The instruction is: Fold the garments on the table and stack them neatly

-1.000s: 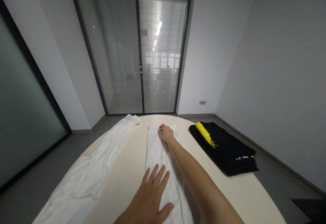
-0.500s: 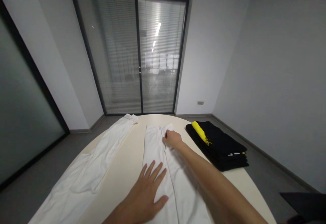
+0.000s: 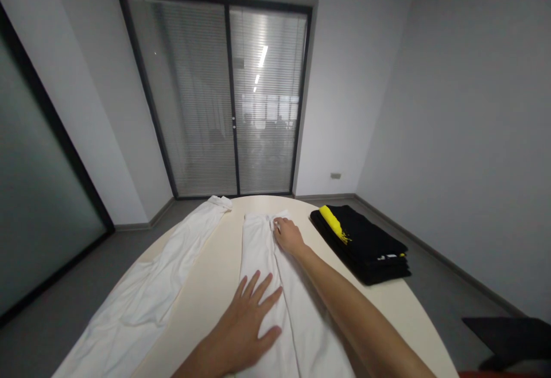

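Note:
A pair of white trousers (image 3: 258, 246) lies lengthwise on the round table, its waistband at the far end and a long seam down the middle. My left hand (image 3: 245, 320) rests flat on the left part of the cloth with its fingers spread. At the waistband, my right hand (image 3: 288, 234) has its fingers curled together on the fabric near the front opening. The fingertips are small and partly hidden there. My right forearm crosses above the right side of the trousers.
Another white garment (image 3: 159, 277) is stretched along the left side of the pale table (image 3: 202, 286), hanging over its edge. Folded black clothes (image 3: 370, 237) with a yellow patch are stacked at the right. A dark object (image 3: 512, 338) stands beyond the table at lower right.
My right hand's fingers have shifted from a fist-like grip to a looser curl at the waistband. My left hand stays flat on the trousers. The camera view has shifted slightly.

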Demonstrator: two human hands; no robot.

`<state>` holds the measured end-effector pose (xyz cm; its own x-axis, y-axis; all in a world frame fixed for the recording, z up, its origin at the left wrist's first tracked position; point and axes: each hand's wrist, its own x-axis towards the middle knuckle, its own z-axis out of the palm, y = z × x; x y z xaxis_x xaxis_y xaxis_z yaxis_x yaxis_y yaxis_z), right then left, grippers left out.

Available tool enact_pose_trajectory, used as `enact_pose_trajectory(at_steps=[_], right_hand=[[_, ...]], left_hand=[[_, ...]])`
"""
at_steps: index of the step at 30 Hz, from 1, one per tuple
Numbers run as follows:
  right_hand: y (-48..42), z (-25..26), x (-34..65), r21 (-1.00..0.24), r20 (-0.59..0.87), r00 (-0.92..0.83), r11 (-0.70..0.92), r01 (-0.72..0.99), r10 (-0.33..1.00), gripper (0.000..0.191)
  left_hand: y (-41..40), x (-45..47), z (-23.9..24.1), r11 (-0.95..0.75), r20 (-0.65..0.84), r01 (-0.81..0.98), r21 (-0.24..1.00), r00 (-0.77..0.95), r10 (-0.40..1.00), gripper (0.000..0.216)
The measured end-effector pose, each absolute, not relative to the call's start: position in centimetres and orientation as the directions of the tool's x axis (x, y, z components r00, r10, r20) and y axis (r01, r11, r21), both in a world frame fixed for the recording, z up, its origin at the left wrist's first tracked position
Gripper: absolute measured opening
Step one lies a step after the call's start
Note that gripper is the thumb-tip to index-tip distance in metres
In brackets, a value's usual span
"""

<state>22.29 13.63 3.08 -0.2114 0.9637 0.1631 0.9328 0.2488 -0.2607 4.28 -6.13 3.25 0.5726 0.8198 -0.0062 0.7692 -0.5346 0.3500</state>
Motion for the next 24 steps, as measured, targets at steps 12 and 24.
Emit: enact_pose_trajectory(at_steps=[12, 24], right_hand=[[16.5, 4.2, 22.0, -0.104, 0.159, -0.193, 0.211, 0.972, 0.968, 0.045], [20.5, 5.0, 21.6, -0.079, 0.181, -0.119, 0.135, 0.988, 0.976, 0.035]], left_hand=[[-6.0, 4.1, 3.3, -0.549, -0.006, 0.763, 0.341, 0.586, 0.81, 0.064], [-5.3, 4.2, 3.7, -0.538, -0.063, 0.77, 0.343, 0.591, 0.805, 0.068]])
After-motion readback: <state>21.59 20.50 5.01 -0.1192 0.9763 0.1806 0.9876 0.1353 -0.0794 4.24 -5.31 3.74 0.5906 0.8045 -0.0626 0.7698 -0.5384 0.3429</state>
